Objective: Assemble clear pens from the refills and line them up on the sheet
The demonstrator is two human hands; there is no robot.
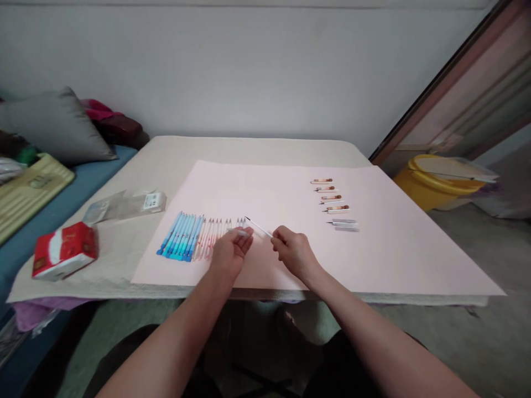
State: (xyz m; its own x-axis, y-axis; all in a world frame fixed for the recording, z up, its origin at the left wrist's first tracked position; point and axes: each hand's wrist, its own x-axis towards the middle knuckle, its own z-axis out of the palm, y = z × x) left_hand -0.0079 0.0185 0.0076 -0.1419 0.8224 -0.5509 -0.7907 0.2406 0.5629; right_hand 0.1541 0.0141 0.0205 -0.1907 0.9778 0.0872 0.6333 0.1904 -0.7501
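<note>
My right hand point(293, 250) is closed, pinching a thin white pen refill point(259, 226) by one end. The refill's dark tip points up and left, over my left hand. Turned palm up, my left hand point(233, 250) has its fingers curled around a pale, see-through pen part point(238, 232); most of it is hidden. Several blue pens point(180, 237) lie in a tight row at the left, tips away from me. Beside them comes a row of white and pinkish pens point(209, 235), partly covered by my left hand.
Right of centre, several brown-patterned pen barrels point(332, 199) lie with thin refills, and grey pen parts point(344, 224) lie nearer me. All rest on a pale pink sheet point(385, 249). A red tissue pack point(66, 250) and clear plastic packaging point(128, 205) sit left. A yellow bucket point(431, 185) stands right.
</note>
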